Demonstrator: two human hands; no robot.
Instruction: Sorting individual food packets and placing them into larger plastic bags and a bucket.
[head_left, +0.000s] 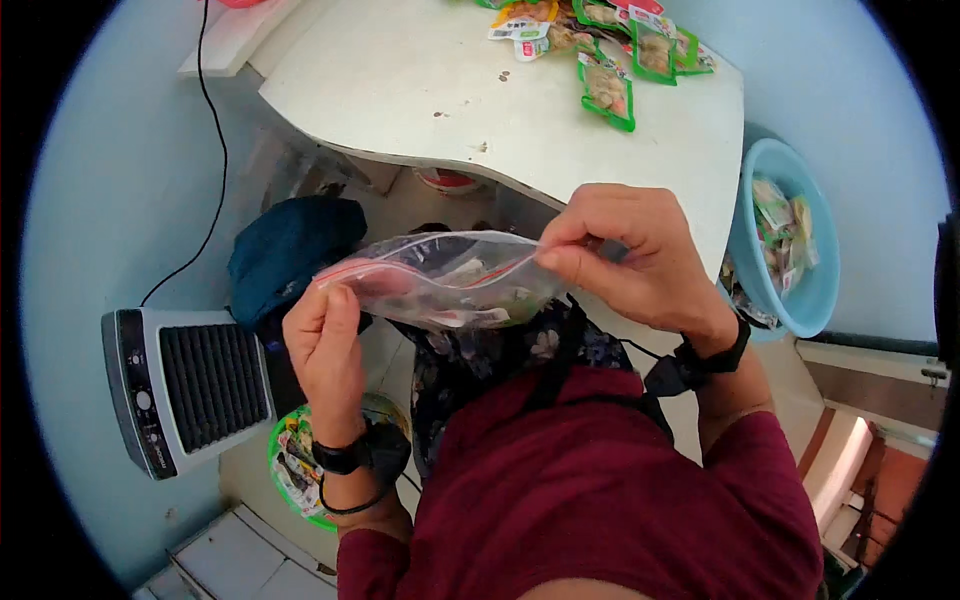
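Between my two hands a clear plastic zip bag (450, 289) is stretched out above my lap. Its mouth gapes, and a red line runs along the zip edge. My left hand (324, 349) pinches one end of the mouth between thumb and fingers. At the opposite end, my right hand (626, 259) grips the corner the same way. Through the film some small packets (480, 311) show in the bag, partly blurred. Farther off, a green-edged food packet (607, 91) lies on the white table (390, 82), in front of a heap of similar packets (652, 45).
A blue plastic basin (829, 277) holding packets stands right of the table. To my left are an air cooler (214, 386), a dark blue cloth item (289, 247) and a green basket (276, 442) of packets. A black cable (223, 150) hangs along the wall.
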